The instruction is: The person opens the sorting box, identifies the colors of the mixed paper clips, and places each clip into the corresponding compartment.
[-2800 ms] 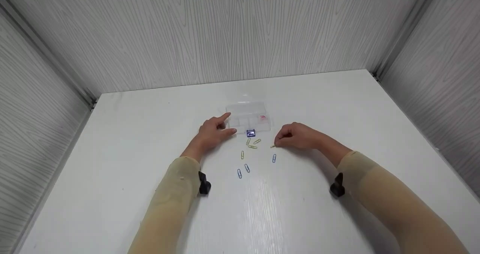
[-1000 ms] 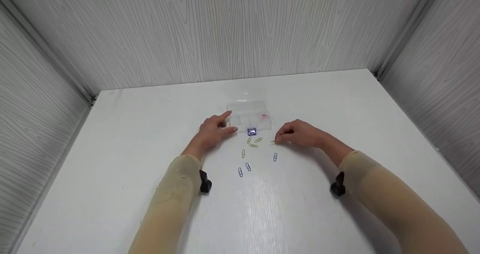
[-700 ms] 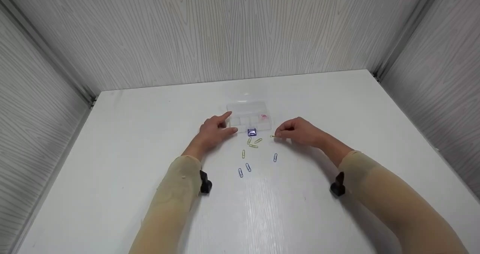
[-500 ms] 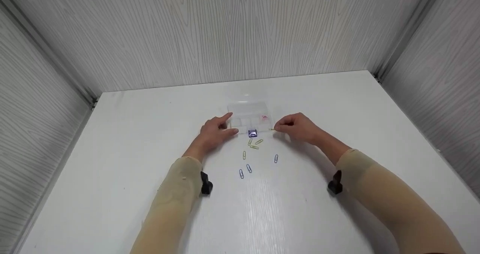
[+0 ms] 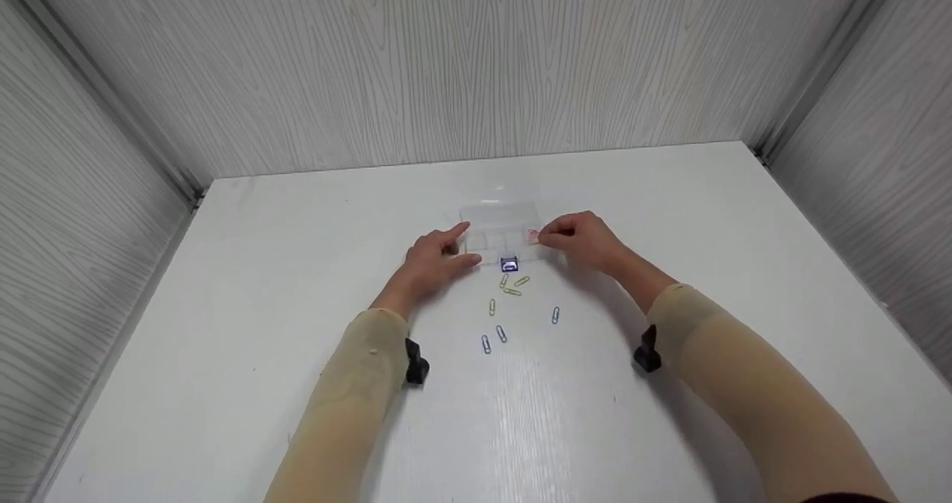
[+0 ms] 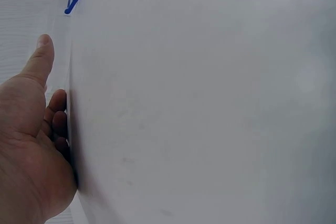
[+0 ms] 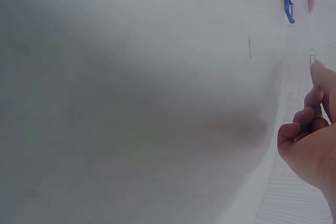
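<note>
A clear plastic compartment box (image 5: 487, 255) stands on the table with its lid raised, a purple-blue latch (image 5: 509, 264) at its front. Something pinkish-red (image 5: 532, 235) lies in a right compartment, partly behind my fingers. My left hand (image 5: 433, 265) rests at the box's left side, thumb and index finger stretched along it. Between thumb and fingertip my right hand (image 5: 587, 241) pinches a yellow paper clip (image 7: 313, 55), over the box's right side. In front of the box lie several yellow paper clips (image 5: 512, 292) and blue paper clips (image 5: 501, 333).
The white table (image 5: 520, 428) runs up to a wood-grain panel (image 5: 476, 71) at the back. Similar panels stand at both sides. A small black device (image 5: 418, 365) sits on the left sleeve, and another black device (image 5: 648, 354) on the right.
My right hand has lifted the yellow paper clip from the table right of the others and carried it away from me and left, over the box. The left hand stays at the box.
</note>
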Demonstrator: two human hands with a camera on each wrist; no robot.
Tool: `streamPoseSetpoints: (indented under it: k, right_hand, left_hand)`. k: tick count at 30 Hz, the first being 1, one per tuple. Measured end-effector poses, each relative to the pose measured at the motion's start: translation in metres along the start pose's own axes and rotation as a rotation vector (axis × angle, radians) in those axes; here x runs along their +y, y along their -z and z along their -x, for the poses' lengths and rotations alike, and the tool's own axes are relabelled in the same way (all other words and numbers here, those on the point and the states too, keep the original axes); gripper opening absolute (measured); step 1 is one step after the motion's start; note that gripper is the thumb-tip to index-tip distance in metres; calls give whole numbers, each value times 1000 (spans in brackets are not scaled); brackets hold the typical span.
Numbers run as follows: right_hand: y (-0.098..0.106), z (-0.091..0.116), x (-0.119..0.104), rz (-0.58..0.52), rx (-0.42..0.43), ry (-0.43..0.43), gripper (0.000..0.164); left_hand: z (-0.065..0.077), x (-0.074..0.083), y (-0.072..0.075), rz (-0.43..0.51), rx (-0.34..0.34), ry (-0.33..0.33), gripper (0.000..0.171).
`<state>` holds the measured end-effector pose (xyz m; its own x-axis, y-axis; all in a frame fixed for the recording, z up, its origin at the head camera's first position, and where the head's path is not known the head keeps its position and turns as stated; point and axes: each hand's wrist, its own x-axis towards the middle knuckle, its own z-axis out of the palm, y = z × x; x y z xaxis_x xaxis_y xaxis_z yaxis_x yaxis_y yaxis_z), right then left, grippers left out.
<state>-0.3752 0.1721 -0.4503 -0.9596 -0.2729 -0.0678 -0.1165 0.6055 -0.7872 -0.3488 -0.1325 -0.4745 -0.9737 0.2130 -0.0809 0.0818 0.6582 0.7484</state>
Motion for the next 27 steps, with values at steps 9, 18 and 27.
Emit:
streamPoseSetpoints:
  k: [9, 18, 27]
  right_hand:
    - [0, 12, 0, -48, -4, 88, 21]
    - [-9, 28, -1, -60, -117, 146, 22]
    - [-18, 32, -2, 31, -192, 104, 16]
  left_hand:
    - [-5, -1, -1, -18, -9, -13, 75]
    - [-2, 1, 0, -9, -11, 1, 75]
    - [-5, 0, -1, -8, -22, 15, 75]
